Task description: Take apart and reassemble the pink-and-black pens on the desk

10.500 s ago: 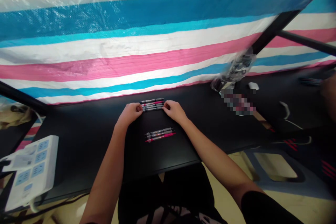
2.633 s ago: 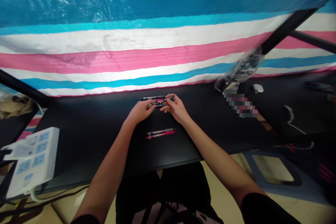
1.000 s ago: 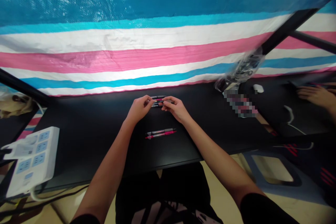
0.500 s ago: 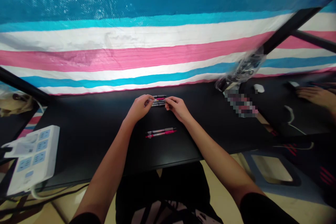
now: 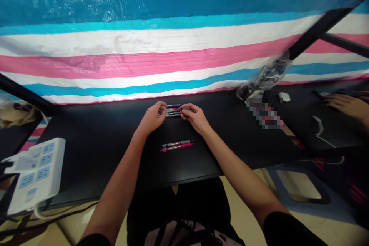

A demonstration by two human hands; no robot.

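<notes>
A row of several pens (image 5: 173, 110), black and pink, lies at the far side of the black desk (image 5: 95, 150). My left hand (image 5: 152, 117) has its fingers curled against the row's left ends. My right hand (image 5: 196, 117) pinches the right ends. Both hands press the row from either side. Nearer to me, two more pens (image 5: 176, 146), one grey and one pink, lie side by side on the desk, untouched.
A white power strip (image 5: 34, 175) sits at the desk's left edge. A clear plastic bag (image 5: 266, 77) of small items and a white object (image 5: 284, 96) lie at the right. Another person's hand (image 5: 344, 105) rests on the far right. A striped tarp (image 5: 173, 46) hangs behind.
Over the last second my hands stay at the ends of the far pen row, shifting only slightly. Compared with 10.5 s ago, the near group has gone from three pens to two.
</notes>
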